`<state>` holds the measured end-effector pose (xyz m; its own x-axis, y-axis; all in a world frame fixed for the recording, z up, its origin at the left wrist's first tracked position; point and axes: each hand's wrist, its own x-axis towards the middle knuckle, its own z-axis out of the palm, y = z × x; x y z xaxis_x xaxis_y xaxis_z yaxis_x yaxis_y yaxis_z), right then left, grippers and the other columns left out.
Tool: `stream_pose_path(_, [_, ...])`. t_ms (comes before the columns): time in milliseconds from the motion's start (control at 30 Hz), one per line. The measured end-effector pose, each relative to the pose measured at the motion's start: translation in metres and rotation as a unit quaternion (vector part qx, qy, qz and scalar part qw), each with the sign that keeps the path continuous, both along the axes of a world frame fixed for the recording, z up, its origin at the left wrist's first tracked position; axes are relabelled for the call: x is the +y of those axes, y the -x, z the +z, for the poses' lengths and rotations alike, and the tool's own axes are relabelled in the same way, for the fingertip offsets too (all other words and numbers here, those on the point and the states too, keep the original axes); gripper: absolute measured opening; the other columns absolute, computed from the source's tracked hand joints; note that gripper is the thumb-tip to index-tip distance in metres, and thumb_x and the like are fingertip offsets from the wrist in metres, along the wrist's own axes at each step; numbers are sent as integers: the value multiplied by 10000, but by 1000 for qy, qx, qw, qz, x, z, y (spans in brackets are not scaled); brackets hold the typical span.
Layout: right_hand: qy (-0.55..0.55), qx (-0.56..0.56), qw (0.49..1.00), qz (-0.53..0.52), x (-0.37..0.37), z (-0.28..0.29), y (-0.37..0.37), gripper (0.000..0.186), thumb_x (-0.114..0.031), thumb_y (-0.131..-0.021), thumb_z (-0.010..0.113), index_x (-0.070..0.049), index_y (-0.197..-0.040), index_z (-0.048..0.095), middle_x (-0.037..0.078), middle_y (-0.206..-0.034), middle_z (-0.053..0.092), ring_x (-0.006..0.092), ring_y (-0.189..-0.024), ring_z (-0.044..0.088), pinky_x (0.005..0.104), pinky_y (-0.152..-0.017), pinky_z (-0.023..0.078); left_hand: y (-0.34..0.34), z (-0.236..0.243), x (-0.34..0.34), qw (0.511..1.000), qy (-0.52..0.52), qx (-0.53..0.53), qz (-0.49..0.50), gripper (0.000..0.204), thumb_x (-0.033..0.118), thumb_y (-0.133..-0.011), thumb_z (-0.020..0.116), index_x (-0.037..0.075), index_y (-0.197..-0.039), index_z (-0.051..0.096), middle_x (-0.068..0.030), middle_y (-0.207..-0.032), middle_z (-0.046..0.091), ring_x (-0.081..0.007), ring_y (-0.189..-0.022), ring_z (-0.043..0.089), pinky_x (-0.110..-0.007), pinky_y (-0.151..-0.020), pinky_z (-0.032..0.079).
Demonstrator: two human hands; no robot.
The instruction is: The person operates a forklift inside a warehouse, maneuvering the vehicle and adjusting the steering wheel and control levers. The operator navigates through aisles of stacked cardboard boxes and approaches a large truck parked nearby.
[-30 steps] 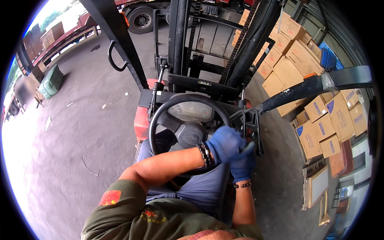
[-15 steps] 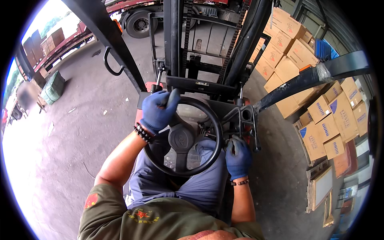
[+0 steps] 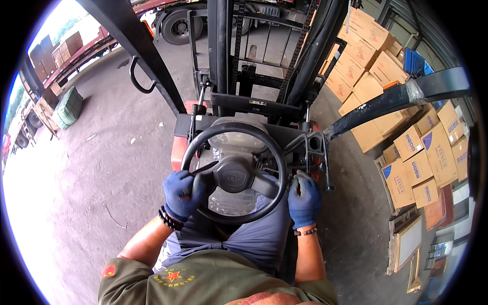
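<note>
My left hand, in a blue knit work glove, is closed on the lower left of the black steering wheel. Whether it grips the rim itself or a knob on it is hidden by the fingers. To the right of the wheel, my right hand, gloved alike, is curled with its fingers together. What lies in its grasp, if anything, is out of sight. A black control lever stands just beyond it, beside its fingers. The wheel's spokes are tilted, and its hub faces up at me.
Ahead rises the forklift's black mast with chains. Stacked cartons fill the right side, with more cartons on pallets. A truck wheel shows at the far end. A green bale sits on the floor at left.
My left hand has swung from the wheel's upper left to its lower left, and the wheel has turned counterclockwise. My right hand stays in place. The cartons have shifted slightly rightward in view.
</note>
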<state>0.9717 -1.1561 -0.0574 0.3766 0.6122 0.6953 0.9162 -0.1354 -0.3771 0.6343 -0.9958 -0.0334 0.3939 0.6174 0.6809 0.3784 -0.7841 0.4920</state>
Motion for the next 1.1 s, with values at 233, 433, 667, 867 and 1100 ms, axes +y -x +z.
stream_pose_path(233, [-3,-15,1000,-8,8,1,-5,70,-76,-974,798,-49,-1038,809,122,-1163,844,343,-1101,788,446,-974,635,-10,-7,-43,997,-3,21,-69,377,106,-837,879,129,-650,552,-89,-674,572,-344,-624,577,-460,-610,420])
stream_pose_path(433, [19,-34,999,-14,13,7,-14,70,-71,-978,791,-44,-1039,807,113,-1160,842,339,-1103,783,449,-1003,622,-26,-13,-54,996,-24,32,-83,389,127,-825,892,156,-658,541,-52,-642,515,-301,-591,534,-444,-596,364])
stream_pose_path(667, [16,-32,999,-7,22,7,-31,95,-78,-980,789,-42,-1066,810,117,-1159,840,342,-1113,780,450,-1005,621,-53,-12,-60,990,-49,57,-121,396,234,-847,935,196,-663,586,4,-651,554,-244,-585,564,-433,-585,361])
stream_pose_path(867, [29,-22,999,-6,28,8,-36,74,-81,-979,788,-48,-1043,807,114,-1160,841,342,-1109,780,444,-999,625,-59,-10,-54,987,-43,73,-136,354,248,-855,934,201,-679,631,7,-662,586,-244,-591,584,-428,-582,381])
stream_pose_path(1100, [28,-35,999,10,43,11,-46,78,-45,-975,760,-40,-1036,809,137,-1149,845,345,-1080,797,442,-972,639,-69,-12,-38,983,-51,55,-165,334,186,-777,899,168,-689,577,-33,-666,559,-283,-589,555,-448,-592,365])
